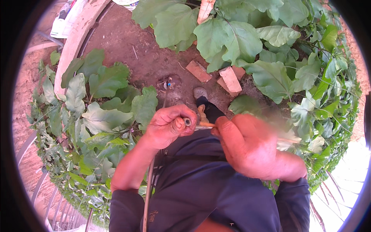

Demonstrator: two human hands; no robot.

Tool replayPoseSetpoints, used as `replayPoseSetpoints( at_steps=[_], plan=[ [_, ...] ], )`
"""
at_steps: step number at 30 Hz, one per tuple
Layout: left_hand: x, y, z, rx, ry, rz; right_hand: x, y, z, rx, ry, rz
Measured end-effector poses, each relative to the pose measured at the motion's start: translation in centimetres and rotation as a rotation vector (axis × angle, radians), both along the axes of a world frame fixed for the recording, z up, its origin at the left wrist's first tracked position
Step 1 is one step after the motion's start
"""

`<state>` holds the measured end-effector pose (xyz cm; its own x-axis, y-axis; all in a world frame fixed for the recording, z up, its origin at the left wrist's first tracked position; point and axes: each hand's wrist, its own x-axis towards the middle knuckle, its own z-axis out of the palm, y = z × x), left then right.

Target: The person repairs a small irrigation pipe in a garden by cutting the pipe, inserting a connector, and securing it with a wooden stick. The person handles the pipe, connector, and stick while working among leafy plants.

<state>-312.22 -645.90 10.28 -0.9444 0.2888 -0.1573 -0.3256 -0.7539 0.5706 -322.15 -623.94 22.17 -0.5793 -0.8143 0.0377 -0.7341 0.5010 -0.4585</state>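
Observation:
In front of my waist, my left hand [172,125] is closed around a small round fitting [188,121] with a dark hole in its end. My right hand [247,145], partly blurred, pinches a thin orange stick-like piece [208,124] that points at the left hand. I cannot tell whether the orange piece touches the fitting. A slender metal rod [148,193] rises past my left forearm and is partly hidden behind it. Beyond the left hand, a small blue-tipped part [169,84] sits low over the soil.
Broad-leaved green plants crowd in at left [106,81] and right [270,77]. Several brick pieces [230,79] lie on the brown soil [116,38] ahead. My shoe [199,92] stands near them. A curved pale edging [73,42] and a white bag [63,25] are at the far left.

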Motion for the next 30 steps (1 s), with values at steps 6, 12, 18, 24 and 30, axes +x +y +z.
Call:
replayPoseSetpoints(
  at_steps=[6,12,18,24,30],
  plan=[
    [-0.1,0.2,0.4,-0.03,0.029,-0.001,0.8,-0.6,0.1,-0.056,-0.004,-0.006],
    [0.5,-0.2,1.1,-0.102,-0.082,-0.062,1.0,-1.2,-0.2,-0.042,0.094,0.016],
    [0.6,-0.7,0.9,0.002,-0.111,-0.157,1.1,-1.1,0.1,-0.013,0.043,0.049],
    [0.3,-0.6,1.2,-0.078,-0.061,-0.19,0.9,-1.5,0.4,0.027,0.054,0.079],
    [-0.1,-0.4,2.2,-0.584,0.217,-0.215,1.5,-0.7,0.1,0.078,0.073,0.126]
  ],
)
